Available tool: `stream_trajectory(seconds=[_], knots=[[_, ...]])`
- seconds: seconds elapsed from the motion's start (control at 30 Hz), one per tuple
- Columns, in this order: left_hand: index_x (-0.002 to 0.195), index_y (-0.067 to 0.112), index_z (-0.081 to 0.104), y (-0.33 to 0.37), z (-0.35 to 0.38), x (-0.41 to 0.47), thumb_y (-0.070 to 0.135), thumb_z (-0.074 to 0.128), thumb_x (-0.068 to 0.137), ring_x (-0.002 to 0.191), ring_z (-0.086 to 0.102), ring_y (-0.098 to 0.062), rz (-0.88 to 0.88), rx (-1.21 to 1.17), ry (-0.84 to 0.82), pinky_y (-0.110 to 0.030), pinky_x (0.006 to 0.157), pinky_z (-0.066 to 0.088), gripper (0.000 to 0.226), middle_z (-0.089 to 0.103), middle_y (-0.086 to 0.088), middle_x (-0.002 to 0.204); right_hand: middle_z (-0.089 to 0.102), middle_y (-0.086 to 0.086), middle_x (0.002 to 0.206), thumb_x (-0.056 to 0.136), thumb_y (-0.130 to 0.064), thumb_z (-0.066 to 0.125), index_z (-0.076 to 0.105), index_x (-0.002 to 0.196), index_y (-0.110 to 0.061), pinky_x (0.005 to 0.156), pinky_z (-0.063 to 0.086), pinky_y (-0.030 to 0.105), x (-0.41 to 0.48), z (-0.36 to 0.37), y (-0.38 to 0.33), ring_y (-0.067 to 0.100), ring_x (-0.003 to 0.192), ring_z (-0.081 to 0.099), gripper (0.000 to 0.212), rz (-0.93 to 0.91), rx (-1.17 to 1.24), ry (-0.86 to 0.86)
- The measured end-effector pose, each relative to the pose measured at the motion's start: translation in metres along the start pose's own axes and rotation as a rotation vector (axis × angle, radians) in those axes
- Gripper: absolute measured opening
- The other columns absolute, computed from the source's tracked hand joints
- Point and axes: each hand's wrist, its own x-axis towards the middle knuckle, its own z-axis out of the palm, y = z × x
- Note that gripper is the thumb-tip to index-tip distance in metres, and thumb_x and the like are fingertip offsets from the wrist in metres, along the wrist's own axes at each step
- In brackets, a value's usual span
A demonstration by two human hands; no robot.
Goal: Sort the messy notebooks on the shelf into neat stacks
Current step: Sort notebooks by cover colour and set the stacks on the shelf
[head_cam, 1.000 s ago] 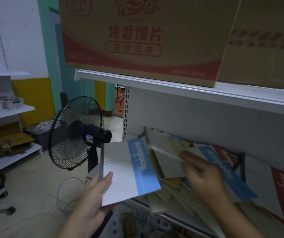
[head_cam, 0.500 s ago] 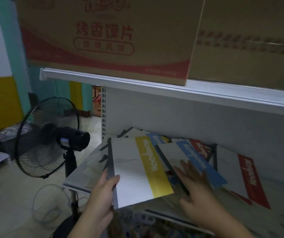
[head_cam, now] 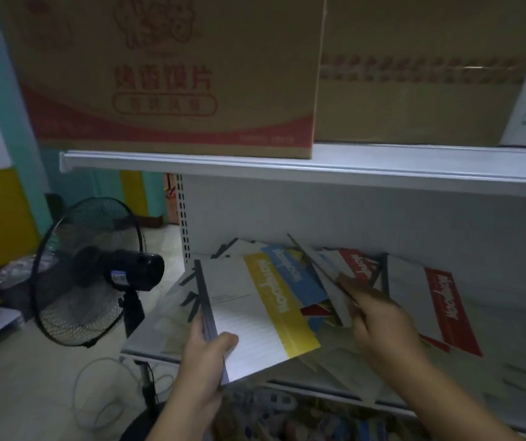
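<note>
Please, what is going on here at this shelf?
A person is sorting notebooks. The left hand holds a small stack, a yellow-banded notebook on top, in front of the shelf. The right hand grips a tilted notebook, raised from the loose pile, which lies unsorted.

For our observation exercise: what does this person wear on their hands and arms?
Nothing visible. The left hand and the right hand are bare, with no gloves, rings or watch showing. Both forearms are uncovered down to the frame's edge; no sleeve is in view.
</note>
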Motion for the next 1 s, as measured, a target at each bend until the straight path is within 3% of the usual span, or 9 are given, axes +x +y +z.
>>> stream_trajectory(seconds=[0.13, 0.3, 0.43, 0.57, 0.63, 0.73, 0.83, 0.9, 1.0], knots=[[0.115, 0.029, 0.05, 0.002, 0.031, -0.021, -0.003, 0.05, 0.091, 0.093, 0.063, -0.034, 0.037, -0.008, -0.022, -0.043, 0.076, 0.053, 0.04, 0.065, -0.009, 0.103, 0.071, -0.006, 0.111, 0.059, -0.01, 0.052, 0.071, 0.109, -0.022, 0.076, 0.053, 0.022, -0.014, -0.022, -0.044, 0.014, 0.096, 0.069, 0.054, -0.251, -0.055, -0.038], [0.122, 0.02, 0.048, -0.015, 0.092, -0.055, 0.021, 0.039, 0.099, 0.082, 0.066, -0.016, 0.094, 0.018, -0.052, -0.016, 0.06, 0.052, 0.024, 0.064, -0.004, 0.099, 0.067, -0.01, 0.118, 0.076, -0.041, 0.037, 0.072, 0.108, -0.025, 0.069, 0.053, 0.017, -0.055, -0.031, -0.031, 0.009, 0.1, 0.067, 0.05, -0.404, -0.072, -0.311], [0.101, 0.014, 0.055, -0.036, 0.153, -0.099, 0.021, 0.033, 0.101, 0.053, 0.066, -0.001, 0.028, -0.076, -0.206, -0.008, 0.043, 0.045, 0.023, 0.067, -0.005, 0.079, 0.056, -0.019, 0.131, 0.088, -0.067, 0.005, 0.062, 0.119, -0.034, 0.085, 0.047, 0.014, -0.089, -0.079, 0.023, 0.001, 0.116, 0.056, 0.073, -0.283, -0.238, -0.375], [0.117, 0.009, 0.058, -0.075, 0.219, -0.135, 0.018, 0.045, 0.096, 0.069, 0.072, -0.019, -0.127, -0.156, -0.357, -0.023, 0.051, 0.054, 0.026, 0.074, -0.012, 0.086, 0.036, -0.016, 0.149, 0.094, -0.048, 0.041, 0.049, 0.136, -0.026, 0.112, 0.02, 0.017, -0.12, -0.142, 0.086, -0.004, 0.137, 0.024, 0.048, -0.216, 0.013, -0.423], [0.117, 0.012, 0.057, -0.099, 0.251, -0.145, -0.001, 0.045, 0.093, 0.068, 0.071, -0.02, -0.128, -0.079, -0.362, -0.026, 0.055, 0.055, 0.029, 0.075, -0.008, 0.083, 0.022, -0.023, 0.151, 0.09, -0.056, 0.042, 0.039, 0.142, -0.03, 0.117, 0.011, 0.018, -0.145, -0.169, 0.121, -0.013, 0.136, 0.005, 0.058, -0.041, 0.106, -0.339], [0.111, 0.015, 0.057, -0.129, 0.303, -0.171, -0.007, 0.043, 0.091, 0.073, 0.07, -0.025, -0.196, -0.027, -0.426, -0.031, 0.06, 0.053, 0.032, 0.074, -0.006, 0.085, -0.01, -0.025, 0.148, 0.088, -0.061, 0.036, 0.005, 0.149, -0.031, 0.12, 0.003, 0.027, -0.182, -0.209, 0.182, 0.001, 0.142, -0.015, 0.075, 0.279, -0.069, -0.208], [0.115, 0.013, 0.052, -0.158, 0.355, -0.201, -0.008, 0.044, 0.092, 0.075, 0.063, -0.023, -0.233, 0.047, -0.47, -0.023, 0.054, 0.053, 0.032, 0.068, -0.004, 0.087, 0.018, -0.019, 0.15, 0.089, -0.036, 0.056, 0.006, 0.149, -0.03, 0.11, 0.024, 0.018, -0.218, -0.257, 0.237, 0.003, 0.14, 0.022, 0.078, 0.565, 0.077, -0.126], [0.117, 0.014, 0.05, -0.18, 0.388, -0.221, -0.005, 0.044, 0.094, 0.077, 0.062, -0.019, -0.25, 0.104, -0.531, -0.016, 0.05, 0.051, 0.031, 0.066, -0.002, 0.09, 0.05, -0.02, 0.13, 0.086, -0.016, 0.06, 0.035, 0.132, -0.037, 0.086, 0.041, 0.008, -0.239, -0.287, 0.26, -0.007, 0.111, 0.053, 0.056, 0.698, 0.305, -0.069], [0.119, 0.017, 0.051, -0.213, 0.431, -0.247, 0.009, 0.047, 0.097, 0.082, 0.059, -0.011, -0.24, 0.206, -0.603, -0.013, 0.055, 0.045, 0.024, 0.065, -0.001, 0.096, 0.062, -0.022, 0.1, 0.085, 0.003, 0.059, 0.05, 0.1, -0.04, 0.057, 0.041, 0.002, -0.271, -0.311, 0.299, -0.019, 0.072, 0.06, 0.046, 0.841, 0.508, 0.037]])
